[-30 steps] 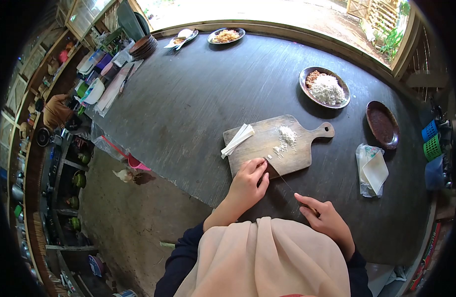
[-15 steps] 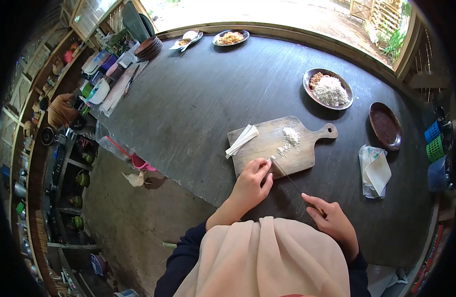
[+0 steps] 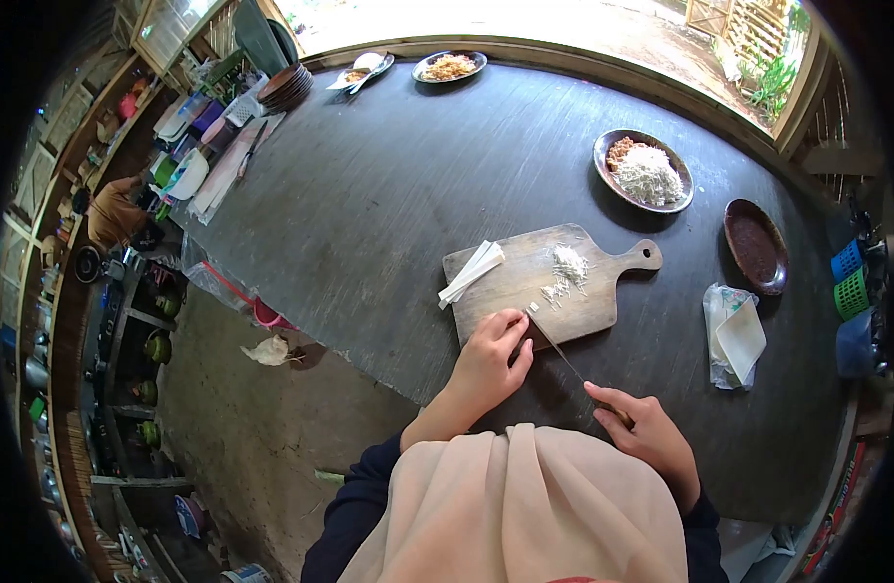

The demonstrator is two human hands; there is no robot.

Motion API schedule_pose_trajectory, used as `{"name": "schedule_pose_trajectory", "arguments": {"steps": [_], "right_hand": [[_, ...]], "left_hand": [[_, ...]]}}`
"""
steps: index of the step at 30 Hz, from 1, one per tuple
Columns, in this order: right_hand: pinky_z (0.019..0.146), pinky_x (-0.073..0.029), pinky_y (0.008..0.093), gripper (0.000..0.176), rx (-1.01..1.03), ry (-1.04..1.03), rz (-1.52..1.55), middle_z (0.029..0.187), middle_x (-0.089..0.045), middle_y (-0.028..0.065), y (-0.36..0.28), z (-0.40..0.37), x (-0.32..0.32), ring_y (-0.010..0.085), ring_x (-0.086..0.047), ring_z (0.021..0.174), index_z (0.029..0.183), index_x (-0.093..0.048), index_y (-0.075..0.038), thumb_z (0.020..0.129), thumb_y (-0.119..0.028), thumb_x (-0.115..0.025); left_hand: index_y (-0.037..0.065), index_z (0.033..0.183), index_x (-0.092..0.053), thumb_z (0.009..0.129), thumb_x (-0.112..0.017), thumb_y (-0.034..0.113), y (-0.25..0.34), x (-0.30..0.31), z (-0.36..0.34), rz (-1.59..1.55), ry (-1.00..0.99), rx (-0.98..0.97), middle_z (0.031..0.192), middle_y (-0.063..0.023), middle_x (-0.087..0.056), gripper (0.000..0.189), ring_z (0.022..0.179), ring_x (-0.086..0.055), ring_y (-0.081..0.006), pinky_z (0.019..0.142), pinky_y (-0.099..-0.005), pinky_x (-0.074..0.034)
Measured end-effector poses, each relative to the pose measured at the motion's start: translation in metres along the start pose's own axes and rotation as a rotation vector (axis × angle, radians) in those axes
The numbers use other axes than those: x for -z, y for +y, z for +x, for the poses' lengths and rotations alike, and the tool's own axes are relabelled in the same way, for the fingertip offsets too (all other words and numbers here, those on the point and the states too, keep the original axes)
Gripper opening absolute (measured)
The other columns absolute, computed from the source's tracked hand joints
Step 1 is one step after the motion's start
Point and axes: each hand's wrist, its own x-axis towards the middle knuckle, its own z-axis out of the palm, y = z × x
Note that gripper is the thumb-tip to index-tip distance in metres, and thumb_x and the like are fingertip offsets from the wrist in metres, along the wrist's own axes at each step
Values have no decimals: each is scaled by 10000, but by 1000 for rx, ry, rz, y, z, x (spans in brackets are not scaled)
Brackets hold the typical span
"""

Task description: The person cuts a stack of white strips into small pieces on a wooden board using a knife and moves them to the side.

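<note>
In the head view, the left hand (image 3: 490, 358) is curled narrow at the near edge of the pale wooden cutting board with a round-holed handle (image 3: 510, 288). Its fingertips are bunched down on a small white piece of soft food (image 3: 532, 308). How much of the piece is covered by the fingers cannot be told.

The right hand (image 3: 649, 435) is closed around the handle of a thin-bladed knife (image 3: 559, 350). The blade is angled up and to the left, so that its tip lies just beside the left fingertips.

The piece is judged to be light, limp and easily crushed, perhaps a little slippery. It is best held from above by its near end, with the fingertips tucked back from the blade. The knife is judged light and stiff, and is properly gripped by the handle alone.

On the board, a heap of fine white shreds (image 3: 566, 264) lies towards the handle end. A stack of long white strips (image 3: 471, 272) overhangs the far left corner.

On the dark grey round table (image 3: 398, 185), a brown plate of white shreds and brown crumbs (image 3: 644, 171) is set beyond the board. An empty oval brown dish (image 3: 755, 245) and a clear plastic bag holding a white sheet (image 3: 733, 335) are seen to the right.
</note>
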Motion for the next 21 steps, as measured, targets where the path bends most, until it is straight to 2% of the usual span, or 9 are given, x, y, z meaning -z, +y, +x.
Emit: {"name": "schedule_pose_trajectory", "arguments": {"steps": [4,8,10,13,21], "right_hand": [[621,-493,322,375,78,29,8,772,-656,209,7,2,-8,229,-609,580,1305,-607,-85,930,-74,-628],[615,-490,323,372,108,49,6,745,-642,208,3,1,-5,227,-584,559,1304,-607,-86,932,-78,-627],[613,-490,328,364,-36,-59,-43,723,-629,209,-3,-3,8,226,-562,543,1297,-609,-81,934,-81,-627],[606,-486,324,359,-43,-60,-55,702,-617,208,0,-8,12,219,-539,529,1292,-612,-73,934,-84,-630],[605,-486,316,376,44,42,-3,744,-634,209,-1,-2,-2,206,-554,544,1302,-611,-73,926,-74,-638]], "left_hand": [[-74,1103,-655,848,-661,84,0,0,0,0,0,-9,1168,-161,-604,300,1075,-590,-331,941,-396,-474],[-74,1109,-654,848,-659,85,1,0,0,11,-10,-16,1167,-162,-604,306,1074,-590,-330,942,-396,-473],[-72,1111,-657,848,-660,88,-1,0,0,2,-9,-12,1168,-161,-603,308,1074,-590,-330,942,-396,-473],[-69,1113,-660,848,-658,87,-1,-1,0,-17,2,-11,1161,-160,-608,308,1072,-591,-331,943,-395,-474],[-69,1099,-665,845,-656,81,-1,-1,0,-6,4,-13,1157,-163,-620,296,1083,-598,-328,953,-389,-474]]}}
